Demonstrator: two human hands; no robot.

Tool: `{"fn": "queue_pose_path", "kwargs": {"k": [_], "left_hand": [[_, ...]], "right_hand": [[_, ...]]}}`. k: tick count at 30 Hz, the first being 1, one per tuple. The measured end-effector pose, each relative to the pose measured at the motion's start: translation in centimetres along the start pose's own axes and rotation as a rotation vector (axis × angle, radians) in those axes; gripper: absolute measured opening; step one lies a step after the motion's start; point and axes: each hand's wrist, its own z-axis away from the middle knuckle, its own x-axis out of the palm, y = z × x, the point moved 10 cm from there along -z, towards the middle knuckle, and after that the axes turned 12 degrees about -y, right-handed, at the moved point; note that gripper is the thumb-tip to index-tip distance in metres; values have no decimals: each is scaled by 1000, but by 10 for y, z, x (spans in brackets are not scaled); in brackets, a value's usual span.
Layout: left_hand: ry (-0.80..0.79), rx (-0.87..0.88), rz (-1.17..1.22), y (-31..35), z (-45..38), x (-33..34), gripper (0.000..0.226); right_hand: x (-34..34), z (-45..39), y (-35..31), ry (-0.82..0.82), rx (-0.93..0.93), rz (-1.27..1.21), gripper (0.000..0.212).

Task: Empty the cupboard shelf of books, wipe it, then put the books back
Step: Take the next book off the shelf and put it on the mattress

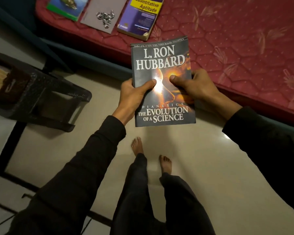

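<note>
Left hand (136, 92) and right hand (193, 85): each grips a side edge of one grey paperback (161, 82), thumbs pressed on its front cover, held face-up over the floor beside the bed's near edge. Bed (236, 48), far left corner: three books side by side, green book (64, 7), grey book (103, 14), purple book (141, 16).

Dim room; glare on paperback cover (162, 83) centre, sheen on floor (227, 138) right of it; edges bowed.
</note>
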Motion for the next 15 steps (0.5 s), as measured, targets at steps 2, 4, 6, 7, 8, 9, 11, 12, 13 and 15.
{"fn": "queue_pose_path", "kwargs": {"k": [2, 4, 6, 7, 8, 9, 11, 12, 13, 15], "left_hand": [[-26, -19, -10, -3, -30, -4, 17], [-57, -36, -19, -6, -58, -5, 18], [-86, -51, -38, -10, -84, -3, 19], [-97, -57, -51, -13, -96, -2, 20], [-105, -61, -63, -15, -107, 0, 21], [-116, -65, -71, -18, -118, 2, 22], [-154, -75, -76, -23, -137, 7, 23], [-173, -81, -78, -26, -147, 11, 23], [-187, -86, -82, -28, -156, 13, 23], [-199, -92, -95, -33, -176, 18, 24]], "right_hand": [[-7, -20, 3, 16, 11, 19, 16], [-16, -41, 9, 33, 35, 85, 20], [-26, -60, 18, 46, 66, 92, 23], [-31, -69, 23, 58, 74, 92, 24], [-36, -78, 28, 73, 81, 98, 27], [-40, -87, 32, 84, 86, 98, 32], [-49, -102, 40, 101, 90, 82, 43], [-54, -110, 45, 108, 97, 74, 45], [-60, -118, 49, 113, 103, 66, 46], [-72, -135, 59, 131, 110, 46, 44]]}}
